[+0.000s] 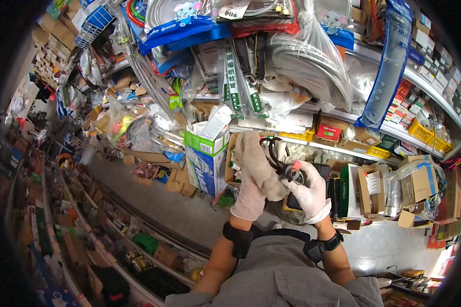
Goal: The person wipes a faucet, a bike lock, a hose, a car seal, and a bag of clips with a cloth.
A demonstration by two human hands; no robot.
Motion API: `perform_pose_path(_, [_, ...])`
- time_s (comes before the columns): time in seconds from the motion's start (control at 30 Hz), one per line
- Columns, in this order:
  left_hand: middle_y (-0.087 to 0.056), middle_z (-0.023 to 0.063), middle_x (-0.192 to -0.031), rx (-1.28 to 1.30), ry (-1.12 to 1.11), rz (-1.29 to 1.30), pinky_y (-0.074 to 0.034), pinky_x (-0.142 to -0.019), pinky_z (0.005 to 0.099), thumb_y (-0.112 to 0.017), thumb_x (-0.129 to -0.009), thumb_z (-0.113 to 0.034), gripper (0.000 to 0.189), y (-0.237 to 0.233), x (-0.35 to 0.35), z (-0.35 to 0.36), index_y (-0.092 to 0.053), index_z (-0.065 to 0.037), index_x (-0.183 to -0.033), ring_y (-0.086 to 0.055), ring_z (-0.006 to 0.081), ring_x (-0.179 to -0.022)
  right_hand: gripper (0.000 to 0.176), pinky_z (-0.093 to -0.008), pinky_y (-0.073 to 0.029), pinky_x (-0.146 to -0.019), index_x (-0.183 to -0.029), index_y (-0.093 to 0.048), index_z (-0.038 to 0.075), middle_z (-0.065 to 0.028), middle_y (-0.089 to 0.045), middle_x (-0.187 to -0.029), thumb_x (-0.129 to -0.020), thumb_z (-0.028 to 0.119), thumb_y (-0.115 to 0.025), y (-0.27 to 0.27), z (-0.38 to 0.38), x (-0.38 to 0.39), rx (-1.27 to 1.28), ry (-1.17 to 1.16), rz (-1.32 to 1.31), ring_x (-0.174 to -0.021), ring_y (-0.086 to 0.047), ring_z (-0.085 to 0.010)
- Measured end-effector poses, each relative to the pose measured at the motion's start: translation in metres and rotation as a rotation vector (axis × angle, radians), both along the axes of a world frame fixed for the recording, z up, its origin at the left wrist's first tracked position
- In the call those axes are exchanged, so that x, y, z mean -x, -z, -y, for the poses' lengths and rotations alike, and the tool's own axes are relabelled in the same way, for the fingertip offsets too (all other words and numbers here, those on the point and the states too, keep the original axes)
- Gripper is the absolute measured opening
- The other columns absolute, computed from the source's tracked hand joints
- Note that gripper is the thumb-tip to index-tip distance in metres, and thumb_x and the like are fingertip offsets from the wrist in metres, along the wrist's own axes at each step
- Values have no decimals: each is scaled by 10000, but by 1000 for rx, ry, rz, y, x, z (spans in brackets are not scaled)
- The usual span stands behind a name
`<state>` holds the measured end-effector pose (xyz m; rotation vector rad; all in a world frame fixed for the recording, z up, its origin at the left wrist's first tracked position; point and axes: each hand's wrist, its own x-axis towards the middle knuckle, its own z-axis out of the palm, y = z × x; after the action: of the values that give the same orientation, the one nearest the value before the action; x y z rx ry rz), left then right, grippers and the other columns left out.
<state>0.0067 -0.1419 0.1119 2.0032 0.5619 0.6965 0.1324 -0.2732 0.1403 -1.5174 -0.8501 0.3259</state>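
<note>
My left hand (249, 202), in a white glove, is closed around a greyish-beige cloth (254, 156) that hangs over its fingers. My right hand (312, 190), gloved too, grips a dark corded object (296, 176) with a rounded end and a small red-orange part. Its exact kind I cannot make out. A black cable (275, 159) loops up from it between the two hands. The lower edge of the cloth meets the object, and folds hide most of my left fingers. Just beyond the hands stands an open cardboard box (232, 174).
A tall blue-green carton (206, 166) stands left of the hands. Bagged hoses (310, 64) and a long blue package (389, 66) hang from the shelf ahead. Boxes (371, 189) line the right side. Crowded shelves (82, 204) run along the left, beside a grey floor (123, 187).
</note>
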Motion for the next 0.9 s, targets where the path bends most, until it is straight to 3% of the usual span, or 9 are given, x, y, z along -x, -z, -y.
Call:
perform_pose_path(0.17, [-456,204,-1381,-138,-34,112,-405,-1050,385,-658,-920,-195,631,23,-6,-5,-326,20,-1413,-484,310,-1258,435,-330,-505,-862,-1103,-646,48,-128,-668,-1079,-698,100,-799,-9,-1,-10,-20,121,347,-982,-645,-288])
perform_pose_path(0.37, [-487,100,-1386,354,250,186,-417,-1056,337,-621,-939,-93,572,25,8,-9,-344,-27,-1435,-491,190,-1253,467,-395,-490,-857,-1098,-658,105,-87,-664,-1061,-655,96,-807,-17,-1,-18,-13,255,638,-984,-633,-304])
perform_pose_path(0.43, [-494,96,-1382,26,131,184,-415,-1054,334,-635,-927,-86,584,-1,14,5,-353,-38,-1436,-503,190,-1244,454,-421,-478,-883,-1089,-672,128,-72,-664,-1044,-650,69,-769,-21,1,-18,-15,244,761,-1025,-623,-308])
perform_pose_path(0.63, [-555,85,-1332,50,318,80,-444,-1003,320,-667,-905,-104,509,37,0,-34,-474,-26,-1370,-545,201,-1195,451,-418,-489,-930,-1069,-673,149,-22,-667,-1079,-635,27,-686,-19,1,-25,-96,69,952,-1081,-616,-263])
perform_pose_path(0.73, [-606,86,-1260,-32,271,57,-463,-970,303,-672,-891,-79,447,-24,7,-20,-539,-14,-1313,-577,191,-1139,437,-422,-488,-943,-1057,-671,150,-22,-661,-1113,-637,26,-689,-23,3,-25,-59,12,1026,-1107,-606,-258])
perform_pose_path(0.77, [-631,143,-1205,505,342,323,-489,-939,351,-810,-765,-176,605,-55,-4,-5,-540,-27,-1286,-621,231,-1079,437,-422,-488,-943,-1057,-671,150,-22,-661,-1113,-637,26,-689,-23,2,-25,-58,12,1026,-1107,-606,-258])
perform_pose_path(0.8, [-631,143,-1205,505,342,323,-489,-939,351,-810,-765,-176,605,-53,-8,-1,-540,-27,-1286,-621,231,-1079,458,-425,-485,-951,-1060,-674,146,-32,-655,-1139,-624,10,-697,-21,1,-25,-47,31,978,-1128,-596,-277])
perform_pose_path(0.87, [-630,73,-1180,351,398,512,-494,-899,242,-543,-976,-157,348,-51,-13,4,-556,17,-1277,-618,124,-1034,498,-429,-478,-966,-1067,-680,139,-52,-644,-1191,-596,-21,-714,-18,0,-25,-25,71,882,-1170,-577,-313])
perform_pose_path(0.9, [-630,73,-1180,352,400,511,-494,-899,242,-543,-976,-157,348,-49,-17,1,-556,17,-1277,-618,124,-1034,539,-427,-463,-993,-1085,-684,135,-75,-619,-1251,-581,-53,-725,-14,0,-24,-34,104,833,-1215,-548,-341])
